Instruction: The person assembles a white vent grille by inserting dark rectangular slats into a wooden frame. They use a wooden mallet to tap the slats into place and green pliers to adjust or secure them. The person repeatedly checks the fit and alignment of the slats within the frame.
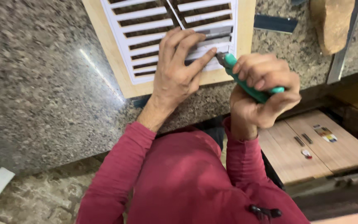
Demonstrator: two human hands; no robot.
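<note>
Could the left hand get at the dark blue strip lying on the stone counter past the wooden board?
Probably yes. The left hand presses flat on the white slatted sheet, holding nothing, and the dark blue strip lies uncovered, though the right hand with its green-handled knife sits between.

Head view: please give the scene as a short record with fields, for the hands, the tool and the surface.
left hand: pressed flat on the white slatted sheet
right hand: gripping a green-handled cutter
cutter tip: at the sheet's lower right part, beside the left fingertips
sheet: lies on a light wooden board
surface: speckled granite counter
clothing: red long sleeves
</note>
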